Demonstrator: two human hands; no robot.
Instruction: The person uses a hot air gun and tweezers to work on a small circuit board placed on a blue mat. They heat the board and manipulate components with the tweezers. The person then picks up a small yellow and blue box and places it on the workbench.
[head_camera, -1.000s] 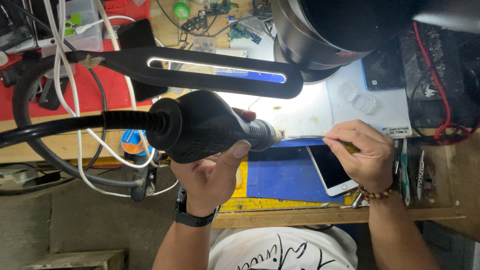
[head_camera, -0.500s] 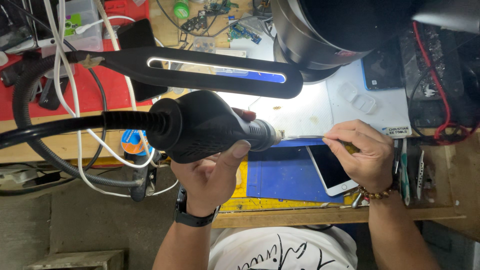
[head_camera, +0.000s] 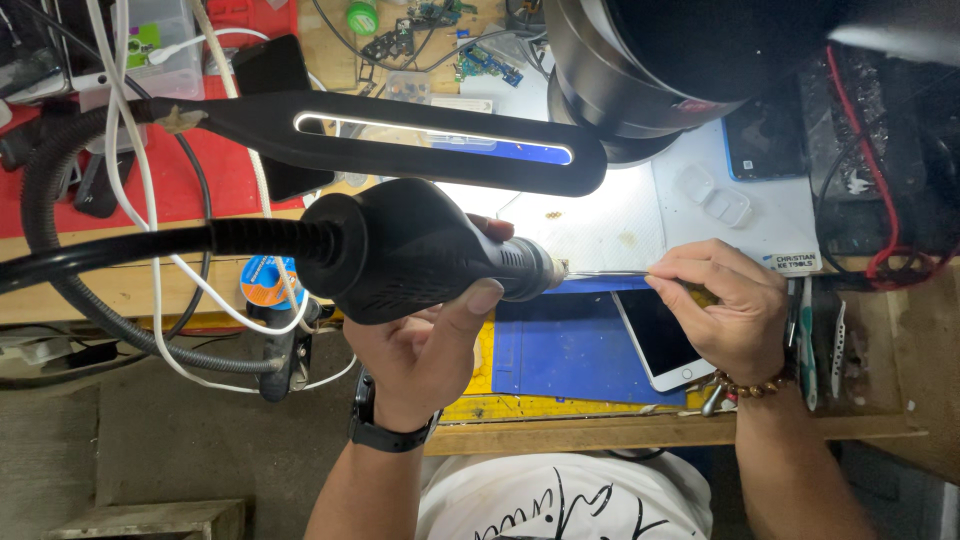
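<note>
The left hand is clenched around a bulky black hot-air handpiece, fingers under the body and the thumb pressed up against its side; the tool lies roughly level above the desk, with its thick black hose running off to the left and its metal nozzle pointing right. The right hand pinches a slim pair of tweezers, whose thin tips reach left and meet the nozzle mouth, touching or just short of it; which one cannot be told. Below the 2 hands lies a blue mat on a yellow one, and a white-rimmed phone rests on the blue mat, partly under the right hand. A long black lamp bar with a glowing strip stretches above the handpiece, and a white pad lies lit behind the nozzle. A spool of solder sits just left of the handpiece.
</note>
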